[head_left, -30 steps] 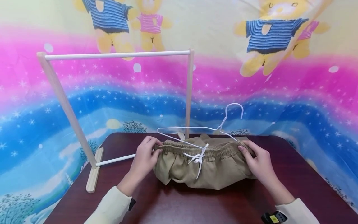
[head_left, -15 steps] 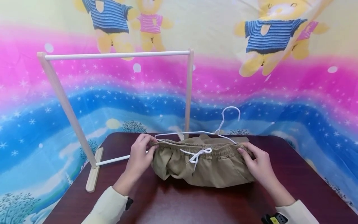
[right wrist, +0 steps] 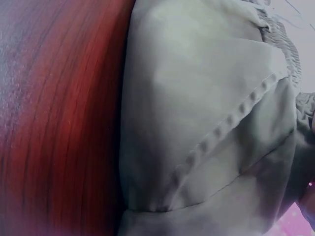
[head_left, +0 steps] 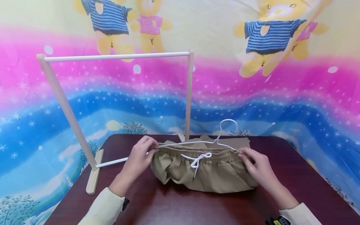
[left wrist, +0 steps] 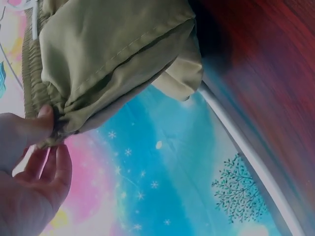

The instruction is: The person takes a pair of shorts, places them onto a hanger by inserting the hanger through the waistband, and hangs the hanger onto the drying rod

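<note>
Khaki drawstring shorts are bunched on the table, elastic waistband up, a white drawstring tied in a bow at the front. My left hand pinches the waistband's left end between thumb and fingers, as the left wrist view also shows on the shorts. My right hand pinches the right end. A white wire hanger sits with its lower part inside the waist opening, its hook standing up behind. In the right wrist view the shorts fill the middle, and the right hand shows only at the edge.
A wooden rack with a white top bar stands at the left and back of the dark red table. Its foot rests near the left edge, and a low white bar runs behind my left hand. A printed curtain hangs behind.
The hanger has sunk lower into the waistband, its hook dropping and shifting slightly left. My left hand has moved a little left, stretching the waistband. The drawstring bow has shifted.
</note>
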A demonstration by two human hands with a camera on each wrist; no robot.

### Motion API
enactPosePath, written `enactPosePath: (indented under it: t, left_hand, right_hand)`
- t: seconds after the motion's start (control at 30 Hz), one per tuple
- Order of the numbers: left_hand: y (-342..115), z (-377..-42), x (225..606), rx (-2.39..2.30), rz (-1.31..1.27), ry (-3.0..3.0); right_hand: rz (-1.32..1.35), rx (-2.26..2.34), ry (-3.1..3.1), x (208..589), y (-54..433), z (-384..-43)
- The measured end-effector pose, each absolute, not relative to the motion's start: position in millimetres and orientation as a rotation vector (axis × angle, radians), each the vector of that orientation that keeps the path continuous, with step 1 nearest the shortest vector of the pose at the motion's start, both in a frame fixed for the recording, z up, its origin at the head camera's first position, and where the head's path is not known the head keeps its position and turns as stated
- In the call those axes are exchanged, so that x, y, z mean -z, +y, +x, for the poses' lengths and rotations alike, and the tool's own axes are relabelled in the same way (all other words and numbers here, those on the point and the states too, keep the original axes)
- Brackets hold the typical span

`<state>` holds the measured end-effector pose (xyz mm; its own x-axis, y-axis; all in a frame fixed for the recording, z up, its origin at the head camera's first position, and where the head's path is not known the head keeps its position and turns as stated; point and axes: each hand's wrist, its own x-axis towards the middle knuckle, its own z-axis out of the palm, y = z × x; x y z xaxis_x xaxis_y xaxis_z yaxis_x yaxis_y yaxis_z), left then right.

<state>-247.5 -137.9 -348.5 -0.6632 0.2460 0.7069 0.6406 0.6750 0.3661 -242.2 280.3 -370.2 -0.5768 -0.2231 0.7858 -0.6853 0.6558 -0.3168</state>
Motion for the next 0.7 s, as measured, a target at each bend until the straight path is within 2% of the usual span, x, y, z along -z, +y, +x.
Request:
enactPosePath:
  t: [0.2,0.3,0.5,0.7]
  left_hand:
    - [-139,-246,349,0.776,-0.87,-2.272]
    - [-139,-246,351,0.789,-0.88,-2.272]
    - [-137,-249,354,0.875,-0.712,-2.347]
    - [-140,-252,359,0.783,-0.523,-2.691]
  right_hand:
    - [0.698,-0.816,-2.14,371,278,-239]
    - [0.688,-0.85,-2.146,371,278,-237]
    - [0.68,-0.877,-2.149,372,279,-237]
    - [0.673,-0.878,-2.152,374,278,-238]
